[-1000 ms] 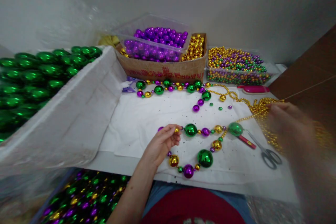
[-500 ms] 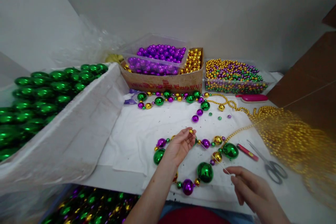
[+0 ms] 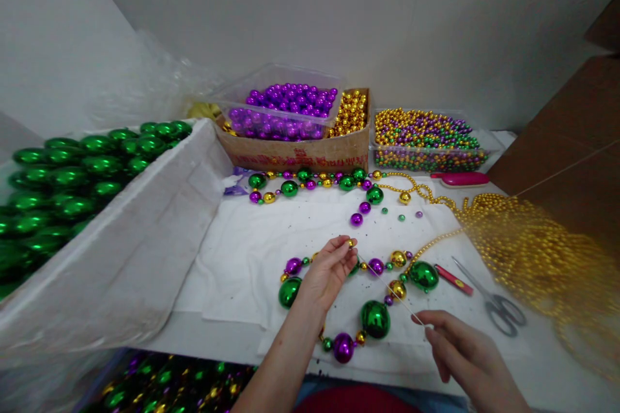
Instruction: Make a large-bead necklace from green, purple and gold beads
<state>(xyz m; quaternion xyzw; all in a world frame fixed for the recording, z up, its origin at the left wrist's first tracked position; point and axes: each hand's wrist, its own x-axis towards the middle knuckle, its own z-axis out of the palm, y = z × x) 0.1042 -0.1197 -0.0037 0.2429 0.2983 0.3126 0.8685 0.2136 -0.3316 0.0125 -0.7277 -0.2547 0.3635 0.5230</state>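
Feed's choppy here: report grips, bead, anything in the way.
Left grip pinching small gold bead; right grip holding white string, straight between them. Bead strand on white cloth below. Left forearm hides part of it.

Person's L forearm (image 3: 285,358) slants up & fwd from bottom edge; L hand (image 3: 334,271) in tight pinch at tips, rest curled. R hand (image 3: 462,350) lower, nearer body, pointing L, thumb & index pinched tog. Hands apart, both bare.
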